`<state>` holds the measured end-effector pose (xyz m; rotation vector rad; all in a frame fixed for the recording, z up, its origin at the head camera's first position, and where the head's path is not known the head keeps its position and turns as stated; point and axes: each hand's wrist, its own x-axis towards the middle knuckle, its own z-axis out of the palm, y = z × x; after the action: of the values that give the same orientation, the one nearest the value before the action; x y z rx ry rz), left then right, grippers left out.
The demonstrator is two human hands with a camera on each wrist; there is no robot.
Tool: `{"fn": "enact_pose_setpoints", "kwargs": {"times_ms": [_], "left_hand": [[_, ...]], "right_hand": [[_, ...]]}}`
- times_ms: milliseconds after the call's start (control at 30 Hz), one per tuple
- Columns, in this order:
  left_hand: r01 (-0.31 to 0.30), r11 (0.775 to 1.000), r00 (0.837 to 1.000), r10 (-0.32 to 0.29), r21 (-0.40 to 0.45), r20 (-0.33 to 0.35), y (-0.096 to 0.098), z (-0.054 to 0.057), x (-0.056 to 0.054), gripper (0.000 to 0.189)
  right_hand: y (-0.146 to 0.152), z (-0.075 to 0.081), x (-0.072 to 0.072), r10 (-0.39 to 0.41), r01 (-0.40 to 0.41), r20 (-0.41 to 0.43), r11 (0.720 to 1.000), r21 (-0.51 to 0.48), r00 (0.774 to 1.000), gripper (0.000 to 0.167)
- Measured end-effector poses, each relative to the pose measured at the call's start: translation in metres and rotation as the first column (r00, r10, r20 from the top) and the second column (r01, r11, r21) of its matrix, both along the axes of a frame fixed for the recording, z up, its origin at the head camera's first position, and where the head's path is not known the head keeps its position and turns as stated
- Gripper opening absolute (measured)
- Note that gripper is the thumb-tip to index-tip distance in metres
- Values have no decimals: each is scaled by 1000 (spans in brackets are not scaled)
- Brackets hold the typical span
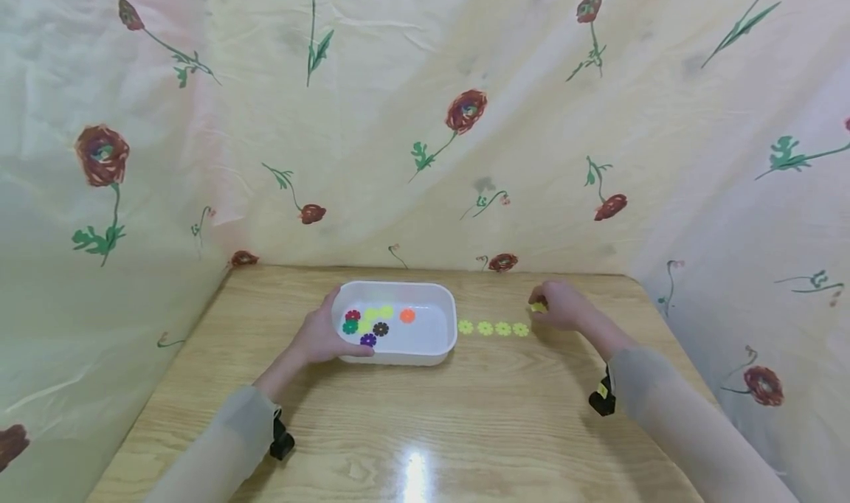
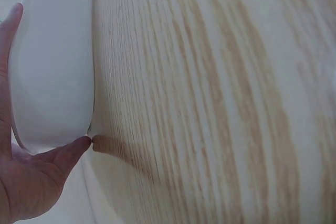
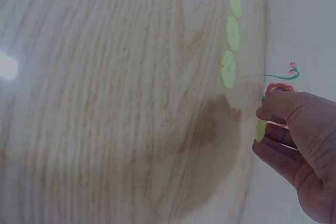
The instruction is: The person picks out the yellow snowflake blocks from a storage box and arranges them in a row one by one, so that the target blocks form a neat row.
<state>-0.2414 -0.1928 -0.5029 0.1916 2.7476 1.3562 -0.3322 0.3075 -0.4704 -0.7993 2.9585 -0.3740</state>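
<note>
Right hand (image 1: 561,305) pinches a yellow flower disc (image 3: 261,129)

Its fingers are clamped on this disc, near the right end of the row of four yellow discs (image 1: 485,328) on the wooden desk (image 1: 432,407). To the left, the left hand (image 1: 322,338) has its fingers clamped on the left side of the white tub (image 1: 430,335), where coloured flower discs (image 1: 381,329) lie.

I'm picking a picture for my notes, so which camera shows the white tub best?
The head view: it shows the white tub almost whole, inside included. The left wrist view shows mostly its outer side, gripped by the left hand; the right wrist view doesn't show it.
</note>
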Motion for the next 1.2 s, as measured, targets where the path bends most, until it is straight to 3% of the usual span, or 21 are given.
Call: {"fn": "enact_pose_setpoints", "kwargs": {"times_ms": [400,633,1200], "left_hand": [[7,1000,1000,-7,9,3,1,-3,3,135],[23,999,1000,-23,24,-22,3,-2,2,131],[23,999,1000,-22,37,-16,0,1,-1,134]], "right_hand": [[6,-15,14,-10,11,36,1000,-21,999,21],[7,-18,22,2,-2,13,1000,-19,1000,21],[3,-23,21,64,-64,-35,998,0,997,17]]}}
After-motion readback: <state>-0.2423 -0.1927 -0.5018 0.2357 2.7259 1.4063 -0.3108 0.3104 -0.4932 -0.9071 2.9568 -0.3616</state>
